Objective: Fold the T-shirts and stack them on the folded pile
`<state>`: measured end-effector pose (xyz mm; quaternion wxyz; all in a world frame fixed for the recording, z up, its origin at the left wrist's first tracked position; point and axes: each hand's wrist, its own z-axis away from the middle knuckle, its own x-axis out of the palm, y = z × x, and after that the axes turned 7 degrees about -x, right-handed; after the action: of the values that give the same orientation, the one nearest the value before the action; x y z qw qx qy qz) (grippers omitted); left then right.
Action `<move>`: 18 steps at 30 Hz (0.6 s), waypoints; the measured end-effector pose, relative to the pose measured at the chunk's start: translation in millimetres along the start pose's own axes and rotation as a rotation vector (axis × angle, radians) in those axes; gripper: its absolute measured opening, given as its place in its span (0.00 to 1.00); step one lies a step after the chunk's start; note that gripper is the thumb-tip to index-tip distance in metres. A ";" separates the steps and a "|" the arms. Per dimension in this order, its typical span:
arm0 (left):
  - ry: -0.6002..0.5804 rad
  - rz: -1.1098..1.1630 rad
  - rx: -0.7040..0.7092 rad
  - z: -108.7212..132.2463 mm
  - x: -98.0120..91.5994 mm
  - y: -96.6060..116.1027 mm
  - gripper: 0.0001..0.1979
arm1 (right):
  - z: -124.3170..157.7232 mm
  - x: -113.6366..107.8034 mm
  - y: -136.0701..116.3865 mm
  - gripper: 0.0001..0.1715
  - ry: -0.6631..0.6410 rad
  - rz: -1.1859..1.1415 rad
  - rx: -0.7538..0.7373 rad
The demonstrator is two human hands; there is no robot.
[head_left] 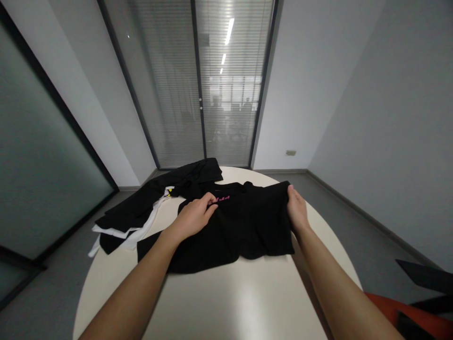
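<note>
Head view: nearest us, the pale surface point(219, 307) runs up to the near edge of a black shirt point(240, 231), spread across its middle. Our left hand point(196, 212) is over the shirt's chest by the pink lettering point(222, 199), fingers part-curled; whether they pinch cloth, we cannot tell. Our right hand point(297, 207) is closed on the shirt's right-hand edge. Beyond, to the left, lies black and white clothing point(141, 203); farther off, a glass partition point(230, 118). We judge the step as straightening or folding the shirt; the next move seems to call for holding that edge taut while the left hand smooths the cloth.
</note>
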<state>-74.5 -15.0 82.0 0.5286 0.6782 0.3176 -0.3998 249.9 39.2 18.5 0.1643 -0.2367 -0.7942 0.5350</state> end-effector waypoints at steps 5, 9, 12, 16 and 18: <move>-0.169 -0.144 -0.013 -1.7 6.4 -10.8 0.16 | -3.1 0.2 0.7 0.33 0.010 -0.053 0.024; -0.193 -0.044 0.070 2.3 -7.4 -6.4 0.13 | -2.6 0.7 -12.0 0.29 0.006 -0.161 0.131; -0.427 0.136 0.172 14.8 -26.2 9.6 0.13 | -1.7 -5.2 -24.2 0.27 -0.106 -0.287 0.211; -1.002 0.277 0.158 36.2 -35.3 33.0 0.16 | -0.3 -29.6 -32.3 0.29 -0.358 -0.366 0.277; -1.234 0.368 0.086 42.0 -31.4 39.7 0.19 | 0.1 -44.2 -31.2 0.32 -0.464 -0.413 0.299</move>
<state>-64.3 -65.6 122.9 0.6463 0.3877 -0.1823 -0.6315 280.5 4.8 47.1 0.1169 0.0837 -0.7544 0.6404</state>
